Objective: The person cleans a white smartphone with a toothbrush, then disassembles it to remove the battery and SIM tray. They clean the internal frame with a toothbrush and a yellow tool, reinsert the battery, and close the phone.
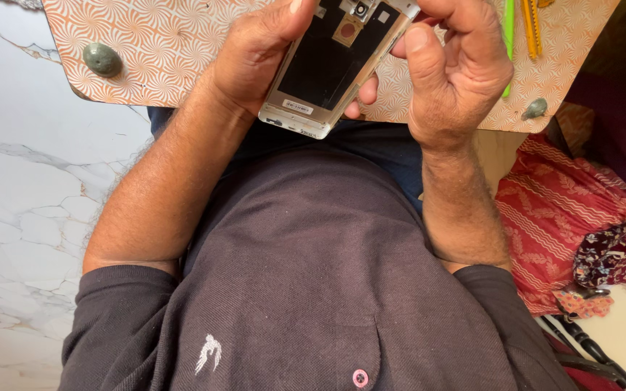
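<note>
An opened smartphone [331, 65], back cover off with a pale metal frame and dark inner plate, is held above the near edge of an orange patterned table [161, 43]. My left hand [259, 54] wraps its left side from behind. My right hand [458, 72] grips the phone's upper right corner, thumb pressed against the frame's edge. The phone's top end runs out of the view.
Green [508, 36] and yellow [532, 25] tools lie on the table at the upper right. Round grey-green knobs [102, 59] sit at the table's corners. White marble floor [23, 188] lies to the left; red patterned cloth [566, 210] lies at the right.
</note>
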